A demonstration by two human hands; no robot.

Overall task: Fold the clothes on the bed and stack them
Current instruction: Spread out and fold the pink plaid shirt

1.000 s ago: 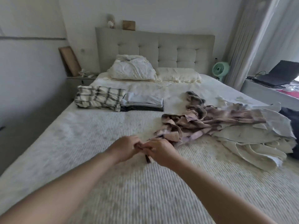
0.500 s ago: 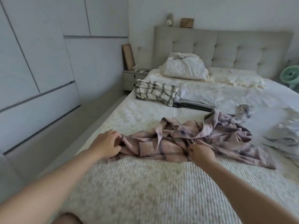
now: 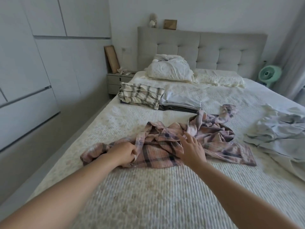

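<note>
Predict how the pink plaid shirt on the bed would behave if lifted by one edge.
The pink plaid shirt lies crumpled in soft folds, so it would probably hang limp and not hold a shape. It looks thin, so likely light. The left hand pinches an edge; on the ribbed bedspread it would probably drag and bunch.

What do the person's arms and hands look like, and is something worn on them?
Both forearms are bare, with no sleeves in view. The left hand and the right hand show no gloves, and no watch, bracelet or ring is visible. The fingers look slim with short nails.
</note>
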